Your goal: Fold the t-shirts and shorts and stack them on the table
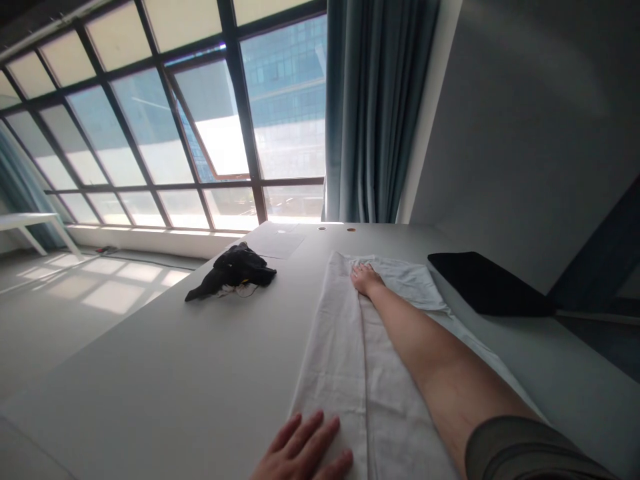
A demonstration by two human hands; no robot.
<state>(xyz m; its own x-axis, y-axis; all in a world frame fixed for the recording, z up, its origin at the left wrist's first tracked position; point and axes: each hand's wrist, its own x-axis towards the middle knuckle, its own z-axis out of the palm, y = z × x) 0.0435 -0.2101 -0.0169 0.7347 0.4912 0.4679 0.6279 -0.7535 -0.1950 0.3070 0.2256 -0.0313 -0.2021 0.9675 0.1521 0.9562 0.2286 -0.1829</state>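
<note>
A white garment (335, 347) lies on the table, folded over lengthwise, with a long edge running down its middle. Its far right part (415, 283) is wrinkled and spreads out to the side. At the far end, my right hand (367, 279) rests on the fabric with its fingers slightly bent and apart, the arm stretched across the cloth. Near the bottom of the view, my left hand (305, 453) lies flat over the garment's left edge, fingers spread. Part of the garment is hidden under my right forearm.
The white table (200, 373) carries a crumpled black cloth item (233, 270) on the left and a sheet of paper (280, 241) behind it. A flat black panel (490, 283) stands at the right edge. Windows and a blue-grey curtain (375, 113) are beyond.
</note>
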